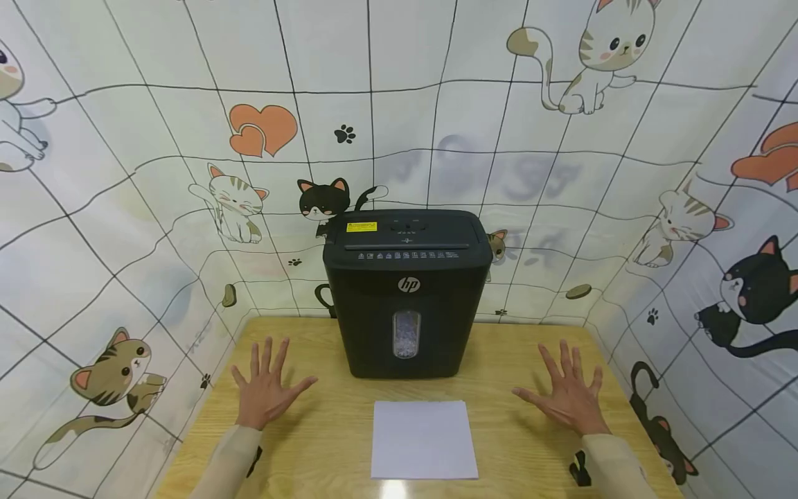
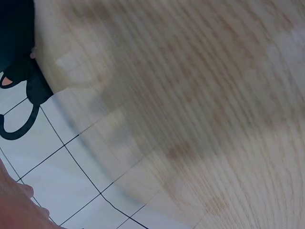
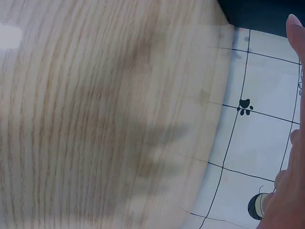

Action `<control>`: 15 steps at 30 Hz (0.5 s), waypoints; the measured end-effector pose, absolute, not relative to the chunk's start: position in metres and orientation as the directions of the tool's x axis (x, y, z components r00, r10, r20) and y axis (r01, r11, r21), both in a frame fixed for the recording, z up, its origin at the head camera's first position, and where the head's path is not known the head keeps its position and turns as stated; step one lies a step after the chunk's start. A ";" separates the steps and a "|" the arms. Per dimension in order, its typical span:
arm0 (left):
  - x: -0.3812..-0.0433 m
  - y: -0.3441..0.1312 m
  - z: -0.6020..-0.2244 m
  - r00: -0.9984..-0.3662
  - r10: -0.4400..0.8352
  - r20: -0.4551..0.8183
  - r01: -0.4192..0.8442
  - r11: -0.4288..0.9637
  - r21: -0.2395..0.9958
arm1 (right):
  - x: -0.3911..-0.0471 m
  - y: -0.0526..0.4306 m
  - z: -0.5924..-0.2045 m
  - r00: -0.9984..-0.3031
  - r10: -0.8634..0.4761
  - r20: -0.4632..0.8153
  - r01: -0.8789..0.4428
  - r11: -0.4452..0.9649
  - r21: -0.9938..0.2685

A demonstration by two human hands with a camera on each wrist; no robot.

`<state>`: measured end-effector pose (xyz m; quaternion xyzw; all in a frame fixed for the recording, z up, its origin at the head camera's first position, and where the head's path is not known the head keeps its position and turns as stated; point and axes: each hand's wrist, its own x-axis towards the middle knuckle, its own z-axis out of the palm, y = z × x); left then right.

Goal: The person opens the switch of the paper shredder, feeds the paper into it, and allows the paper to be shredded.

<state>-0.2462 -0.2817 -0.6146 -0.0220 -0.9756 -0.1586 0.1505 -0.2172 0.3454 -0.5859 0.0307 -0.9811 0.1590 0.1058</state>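
A black HP paper shredder [image 1: 374,319] stands upright at the back of the wooden table, with a small window of shredded bits in its front. In front of it lies a white sheet or stack of paper [image 1: 424,440]; I cannot tell which. My left hand [image 1: 264,391], fingers spread, is left of the shredder and paper and touches neither. To their right, my right hand [image 1: 566,396] is spread the same way, holding nothing. Only the edge of the left hand [image 2: 16,205] shows in the left wrist view. Part of the right hand [image 3: 290,176] borders the right wrist view.
Cloth walls [image 1: 405,125] printed with cats, hearts and a grid surround the wooden table [image 1: 324,443] at the back and both sides. The shredder's back is close to the rear cloth. A yellow label [image 1: 361,226] is on the shredder's top, by its feed slot.
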 end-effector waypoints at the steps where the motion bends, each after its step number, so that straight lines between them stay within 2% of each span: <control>1: -0.247 -0.282 -0.614 -0.953 -0.006 0.302 0.093 0.945 0.313 | -0.217 0.345 -0.586 -0.977 -0.028 0.213 -0.096 0.945 -0.312; 8: -0.253 -0.279 -0.599 -0.959 0.005 0.282 0.114 0.923 0.368 | -0.223 0.343 -0.577 -0.980 -0.031 0.194 -0.105 0.916 -0.387; 15: -0.262 -0.274 -0.582 -0.948 0.016 0.319 0.157 0.894 0.420 | -0.227 0.342 -0.561 -0.988 -0.006 0.154 -0.083 0.862 -0.500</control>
